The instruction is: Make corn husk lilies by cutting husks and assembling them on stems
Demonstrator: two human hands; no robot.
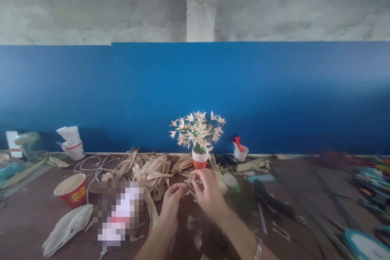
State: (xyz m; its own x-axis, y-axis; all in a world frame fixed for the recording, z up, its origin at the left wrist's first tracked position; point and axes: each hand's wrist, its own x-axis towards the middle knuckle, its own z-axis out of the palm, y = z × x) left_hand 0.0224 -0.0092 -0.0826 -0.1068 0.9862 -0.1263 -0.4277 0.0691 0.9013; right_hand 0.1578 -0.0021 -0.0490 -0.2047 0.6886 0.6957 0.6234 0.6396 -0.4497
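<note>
In the head view my left hand [173, 200] is closed in a pinch, thumb against forefinger, low over the brown table. My right hand [209, 193] faces it from the right, its fingers also pinched together. Whatever the fingertips hold is too small and blurred to name. Just beyond both hands stands a red and white paper cup [200, 160] with a bunch of pale star-shaped flowers [198, 132] in it. Dried corn husks [154, 172] lie in a heap to the left of the cup, close to my left hand.
On the left are a red paper bowl [72, 191], white cups [73, 146], a glass jar [30, 146] and a white cable [97, 166]. A white cup with a red-handled tool [240, 152], a black tool [274, 203] and a blue-rimmed round object [365, 244] lie right. A blue partition [243, 89] stands behind.
</note>
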